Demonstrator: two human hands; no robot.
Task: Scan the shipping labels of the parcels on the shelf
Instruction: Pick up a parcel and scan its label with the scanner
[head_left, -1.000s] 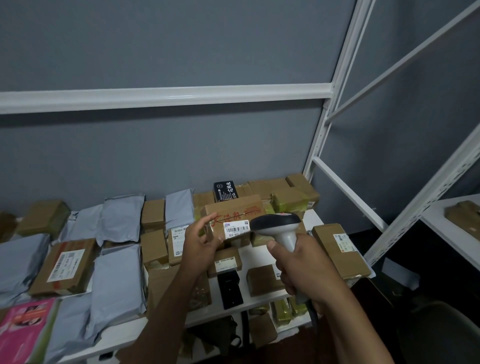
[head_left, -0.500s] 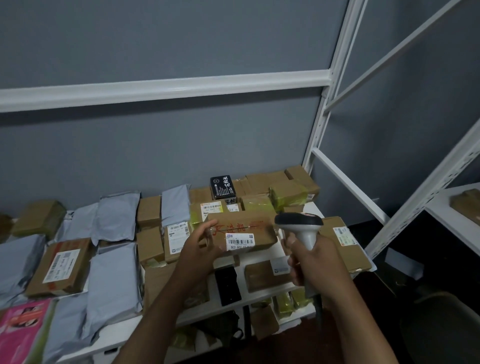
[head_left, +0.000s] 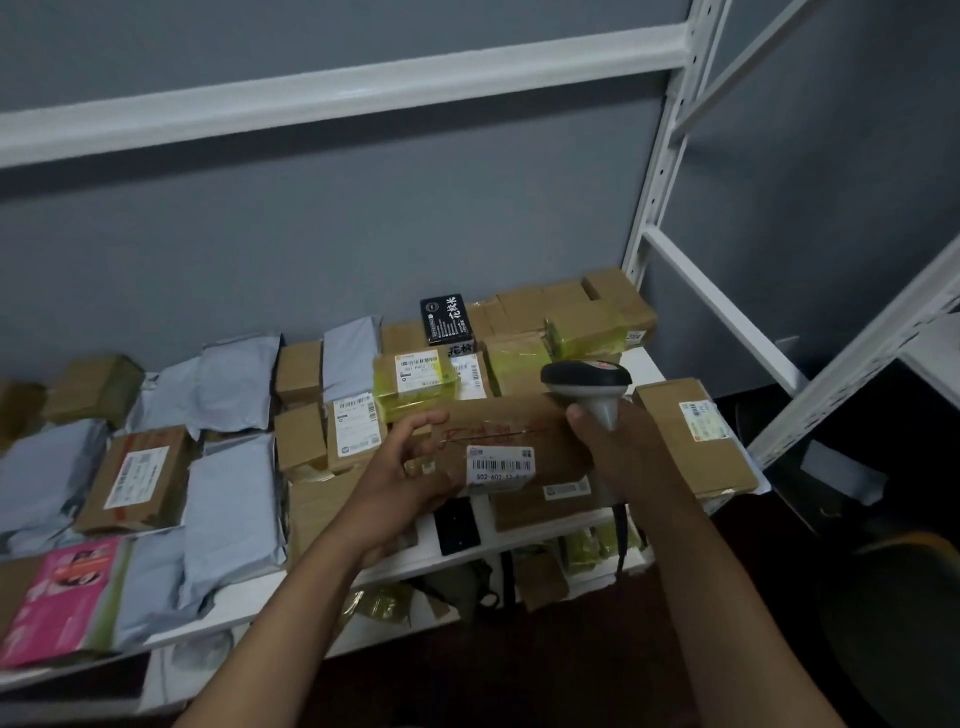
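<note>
Brown cardboard fills the centre of the frame: you hold a long cardboard parcel just above the white shelf, its white shipping label with a barcode facing up towards you at the lower middle of the box. Your left hand grips the parcel's left end, thumb curled over the top edge and fingers tucked under it. Your right hand is wrapped around the grey handle of a barcode scanner, whose dark head sits just above the parcel's upper right corner (pointing away from you, not down at the label).

You seem to be mid-scan on this one parcel, or just finishing with it; no beam shows on the label. The next move calls for tipping the scanner head down and left onto the barcode, or setting this box among the others and picking another. Grey mailer bags and more boxes lie across the left of the shelf.
</note>
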